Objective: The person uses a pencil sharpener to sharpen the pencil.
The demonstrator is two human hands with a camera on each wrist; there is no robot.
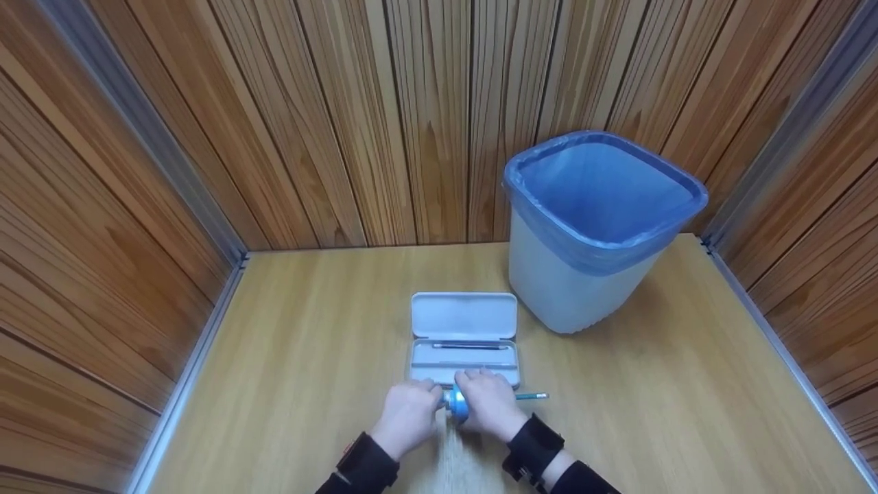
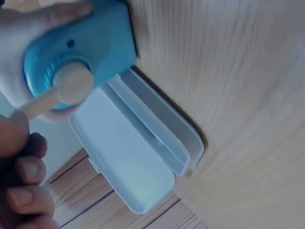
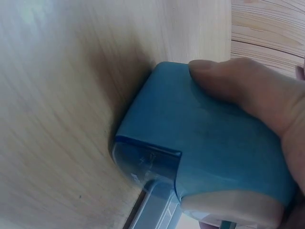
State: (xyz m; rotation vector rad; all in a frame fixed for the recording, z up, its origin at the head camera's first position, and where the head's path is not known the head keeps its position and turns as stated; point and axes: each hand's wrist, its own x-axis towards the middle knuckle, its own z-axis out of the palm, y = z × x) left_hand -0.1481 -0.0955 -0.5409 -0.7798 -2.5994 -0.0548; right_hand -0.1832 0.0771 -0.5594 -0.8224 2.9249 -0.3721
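Note:
A blue crank pencil sharpener (image 1: 456, 401) stands on the table. My right hand (image 1: 488, 401) grips its body from above, with the thumb along one side in the right wrist view. A green pencil (image 1: 533, 396) sticks out of the sharpener's right side, its eraser end outward. My left hand (image 1: 409, 413) holds the crank (image 2: 71, 86) on the opposite side, its fingers (image 2: 31, 195) curled at the handle. Just behind both hands lies an open white pencil case (image 1: 464, 315) with a dark pencil (image 1: 470, 346) in it. Shavings show dimly in the sharpener's clear drawer (image 3: 145, 162).
A whitish bin (image 1: 576, 288) lined with a blue bag (image 1: 603, 199) stands at the back right, close to the pencil case. Wood-panelled walls (image 1: 432, 123) with metal edging enclose the wooden table (image 1: 309, 357) at the back and both sides.

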